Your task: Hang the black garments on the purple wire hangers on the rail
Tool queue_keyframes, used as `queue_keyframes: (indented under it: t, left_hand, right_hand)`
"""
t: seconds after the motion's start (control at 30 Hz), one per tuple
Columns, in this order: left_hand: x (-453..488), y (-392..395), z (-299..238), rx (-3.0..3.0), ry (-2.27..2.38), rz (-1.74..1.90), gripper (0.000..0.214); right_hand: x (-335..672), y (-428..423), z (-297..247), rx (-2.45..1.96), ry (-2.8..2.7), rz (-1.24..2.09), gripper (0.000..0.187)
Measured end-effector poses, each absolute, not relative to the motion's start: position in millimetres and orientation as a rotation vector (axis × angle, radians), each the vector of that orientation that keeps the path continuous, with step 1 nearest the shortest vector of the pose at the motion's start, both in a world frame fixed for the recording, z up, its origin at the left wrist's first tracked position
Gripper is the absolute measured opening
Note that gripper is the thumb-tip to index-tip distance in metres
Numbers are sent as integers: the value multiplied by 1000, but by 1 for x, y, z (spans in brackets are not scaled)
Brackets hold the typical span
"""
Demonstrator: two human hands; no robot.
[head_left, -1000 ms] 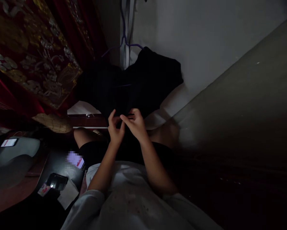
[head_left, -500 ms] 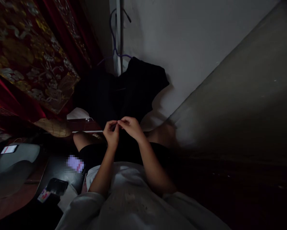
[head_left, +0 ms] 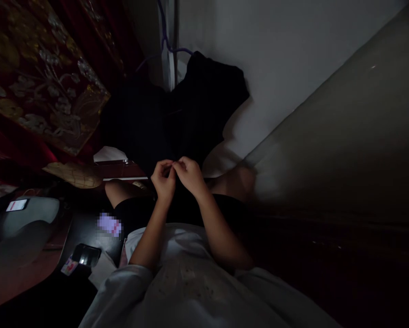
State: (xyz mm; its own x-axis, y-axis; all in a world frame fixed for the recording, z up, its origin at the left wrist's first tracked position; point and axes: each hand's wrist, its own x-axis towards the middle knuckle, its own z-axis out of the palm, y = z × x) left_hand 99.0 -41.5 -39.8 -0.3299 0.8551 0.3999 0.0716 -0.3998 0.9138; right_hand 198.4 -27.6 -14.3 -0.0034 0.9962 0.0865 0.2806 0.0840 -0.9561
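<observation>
My left hand and my right hand meet fingertip to fingertip above my lap. Both are closed in a pinch, thumb against forefinger. Whatever lies between the fingertips is too small and dark to name. Right behind them hangs a black garment on a purple hanger; its lower part runs down close to my fingers, and I cannot tell whether they touch it. Dark shorts cover my thighs below the hands.
A red embroidered cloth hangs at the left. On a dark seat beside me lie a blurred-out lit item, a black object and papers. A phone rests on a pale chair. The wall rises in front.
The camera view has tilted down a little, so the garment and hanger sit higher in the picture. My hands stay pinched together, shifted slightly right and up in the picture.
</observation>
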Motion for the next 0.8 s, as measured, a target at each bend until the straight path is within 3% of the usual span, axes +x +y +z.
queue_keyframes:
  t: [0.13, 0.37, 0.67, 0.8]
  left_hand:
    - [99, -43, -39, 1293, 1215, 1762, 11]
    - [97, -46, -39, 1190, 1133, 1743, 19]
    - [96, -49, -37, 1257, 1167, 1729, 16]
    - [93, -47, -36, 1290, 1162, 1730, 18]
  right_hand:
    - [209, -27, -17, -1277, -1494, 999, 17]
    - [228, -27, -7, -1079, -1514, 1246, 27]
    - [226, -27, -2, -1012, -1089, 1702, 31]
    - [214, -23, 6, -969, -877, 1728, 26]
